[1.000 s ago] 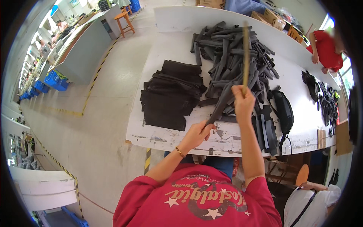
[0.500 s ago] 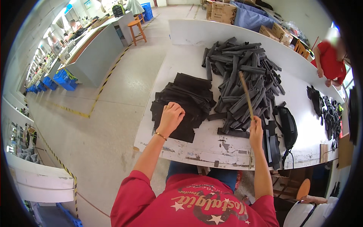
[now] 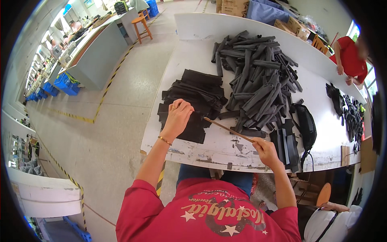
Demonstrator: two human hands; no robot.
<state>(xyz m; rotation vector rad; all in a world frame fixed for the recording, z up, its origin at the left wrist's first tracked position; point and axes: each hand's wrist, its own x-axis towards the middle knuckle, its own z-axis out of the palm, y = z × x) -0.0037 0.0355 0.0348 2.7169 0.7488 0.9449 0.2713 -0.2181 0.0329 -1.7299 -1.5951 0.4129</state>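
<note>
My left hand (image 3: pixel 177 118) rests on a spread stack of flat black fabric pieces (image 3: pixel 197 89). Its fingers are bent together, pinching the edge of one piece. In my right hand (image 3: pixel 265 151) is a thin wooden stick (image 3: pixel 230 130), gripped at its near end. The stick points left, and its far tip meets the right part of the black stack, close to my left fingers. Behind the stick lies a big heap of dark grey rolled fabric tubes (image 3: pixel 258 76).
To the right of the heap lie a black bag (image 3: pixel 304 125) and flat dark strips (image 3: pixel 285 147). More dark pieces (image 3: pixel 351 121) cover the table's right end. A raised white board (image 3: pixel 242 25) edges the back. A person in red (image 3: pixel 350 58) stands beyond it.
The stick has swung from pointing away over the grey heap to pointing left, its tip now at the black stack. My left hand stays on the stack.
</note>
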